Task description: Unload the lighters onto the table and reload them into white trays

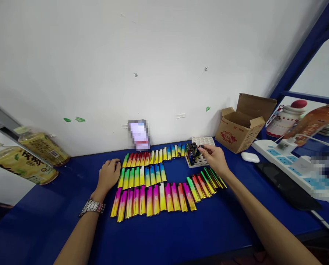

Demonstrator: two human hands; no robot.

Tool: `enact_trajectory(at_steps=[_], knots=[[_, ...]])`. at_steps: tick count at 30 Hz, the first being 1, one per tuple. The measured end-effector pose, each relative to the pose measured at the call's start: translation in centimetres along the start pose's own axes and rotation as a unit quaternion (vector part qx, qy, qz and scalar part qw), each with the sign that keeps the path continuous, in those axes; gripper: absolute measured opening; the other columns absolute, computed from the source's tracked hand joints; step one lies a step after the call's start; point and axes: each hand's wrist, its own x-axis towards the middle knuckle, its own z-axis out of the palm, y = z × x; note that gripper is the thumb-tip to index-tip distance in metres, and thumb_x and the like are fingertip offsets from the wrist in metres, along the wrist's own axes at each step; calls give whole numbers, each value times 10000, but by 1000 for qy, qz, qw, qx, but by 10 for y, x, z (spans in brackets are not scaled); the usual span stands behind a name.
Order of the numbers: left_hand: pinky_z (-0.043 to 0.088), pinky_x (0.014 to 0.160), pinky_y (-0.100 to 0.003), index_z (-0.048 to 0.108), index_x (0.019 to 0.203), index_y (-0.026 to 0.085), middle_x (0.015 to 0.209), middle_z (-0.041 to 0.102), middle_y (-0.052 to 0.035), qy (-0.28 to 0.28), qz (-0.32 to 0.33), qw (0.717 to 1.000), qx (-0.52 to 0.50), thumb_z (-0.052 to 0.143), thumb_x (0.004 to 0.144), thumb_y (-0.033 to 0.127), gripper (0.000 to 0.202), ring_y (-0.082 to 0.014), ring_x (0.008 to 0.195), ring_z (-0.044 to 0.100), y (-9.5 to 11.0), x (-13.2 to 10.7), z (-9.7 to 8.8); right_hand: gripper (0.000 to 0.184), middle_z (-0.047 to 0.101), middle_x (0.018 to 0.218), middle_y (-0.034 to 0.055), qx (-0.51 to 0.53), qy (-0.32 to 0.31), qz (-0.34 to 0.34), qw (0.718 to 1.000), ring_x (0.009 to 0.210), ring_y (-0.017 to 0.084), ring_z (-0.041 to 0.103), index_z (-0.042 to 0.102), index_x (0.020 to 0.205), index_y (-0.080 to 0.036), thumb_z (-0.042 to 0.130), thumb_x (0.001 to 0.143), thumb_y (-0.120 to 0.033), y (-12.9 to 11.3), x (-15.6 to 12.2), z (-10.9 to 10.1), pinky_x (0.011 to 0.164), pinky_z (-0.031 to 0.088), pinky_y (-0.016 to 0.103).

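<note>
A person's right hand [210,156] grips a small dark cylinder [200,147] between thumb and fingers above a white perforated tray [200,162] on a blue desk [156,237], just beside a cluster of similar dark cylinders [191,157] standing upright at the tray's left side. The left hand [108,173], a metal-banded watch [92,207] at its wrist, rests with fingers loosely curled near the left end of the rows of shiny, lighter-shaped pieces; whether it holds anything cannot be told. The pieces lie side by side in a back row [142,159], a shorter middle row [137,177] and a front row [142,200], with a slanted group [199,187] below the tray. A phone [139,136] leans against the wall [164,92], while an open cardboard box [234,134] stands right of the tray, near a white case [250,157] and a power strip [287,160]
</note>
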Motion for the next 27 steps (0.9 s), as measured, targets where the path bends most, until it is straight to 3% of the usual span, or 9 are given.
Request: enact_trajectory(at_steps=[6,9,14,17,20,21,23,25,27], knots=[[467,859,-398,610,1080,154,997,641,-132,6,3,1000,5,304,885,333,405,-284,993,597,0,-1,1,389,517,517,8,-112,-12,-52,992,502,143,445,530,595,-186,476,877,-449,-5,-5,0,509,285,257],[469,853,-396,612,1076,158,992,642,-130,7,2,1000,6,309,886,331,398,-281,982,599,0,-1,1,382,545,540,29,-175,-48,-99,978,516,158,469,481,594,-204,412,920,-391,-5,-4,-2,533,304,264],[472,839,-403,612,1079,157,978,645,-130,7,1,1000,6,319,881,319,390,-286,971,600,0,0,1,318,654,730,86,-248,-101,-116,956,675,210,595,603,838,-182,343,962,-316,-4,-1,-9,600,372,271],[474,832,-406,614,1080,158,972,647,-128,6,1,1000,6,323,878,316,388,-286,963,601,0,0,1,341,688,892,122,-259,-6,-128,957,807,231,629,612,1035,-164,327,973,-342,-14,-4,-14,669,417,289],[473,831,-407,614,1080,156,978,646,-129,3,1,1000,5,318,879,314,391,-286,966,600,0,-1,1,359,685,849,115,-206,136,-168,954,757,206,625,614,938,-159,290,975,-310,-42,-13,-11,668,426,287],[473,832,-407,613,1080,156,981,646,-129,3,1,1000,5,317,879,313,391,-286,968,599,0,-1,1,346,663,748,86,-189,125,-185,956,664,183,602,607,877,-164,302,969,-299,-53,-18,-7,627,414,274],[472,833,-408,611,1086,156,988,646,-130,2,1,1000,6,318,880,310,389,-286,970,599,1,-1,1,317,606,626,36,-161,-1,-205,965,538,140,542,583,794,-174,331,954,-281,-76,-27,9,554,379,250],[471,835,-410,608,1091,156,994,645,-132,2,1,1000,10,320,881,310,388,-287,970,598,1,-1,1,296,601,619,29,-177,-171,-160,956,520,131,531,564,749,-177,364,943,-276,-95,-34,30,512,341,243],[470,838,-409,605,1095,154,1002,642,-134,2,2,1000,12,319,884,309,388,-287,974,598,2,-2,0,242,642,724,67,-233,-255,-87,935,623,169,586,574,773,-174,420,916,-294,-105,-37,52,528,338,252]])
